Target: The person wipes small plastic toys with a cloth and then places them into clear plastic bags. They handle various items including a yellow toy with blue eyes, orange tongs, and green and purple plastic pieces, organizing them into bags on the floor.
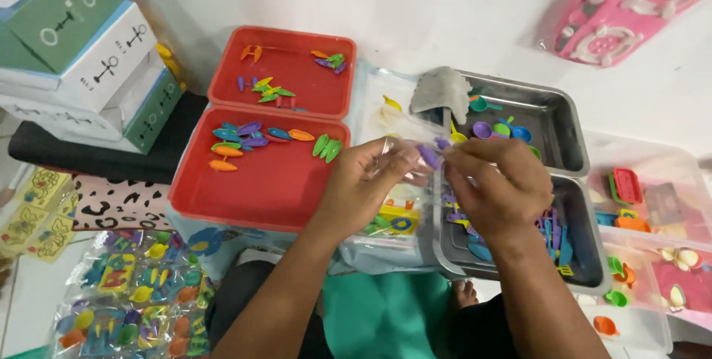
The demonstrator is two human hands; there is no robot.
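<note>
A home spot on the floor where tiny toys get sorted and packed.

The person sits low on a white floor (pixel 415 10). All around are red trays (pixel 259 188) and shiny metal trays (pixel 549 110) full of little plastic toy bits in many colours. Filled clear bags of toys (pixel 126 300) lie in a heap on one side. Small boxes (pixel 81 55) are stacked up in the corner. A big pink toy stove (pixel 630 7) lies in its wrapper, and clear tubs (pixel 653 270) hold more small toys.

Both forearms reach forward, converging. Left hand (pixel 363 181) and right hand (pixel 493 185) raised close together, fingers curled, fingertips pinched in a tight grip.
</note>
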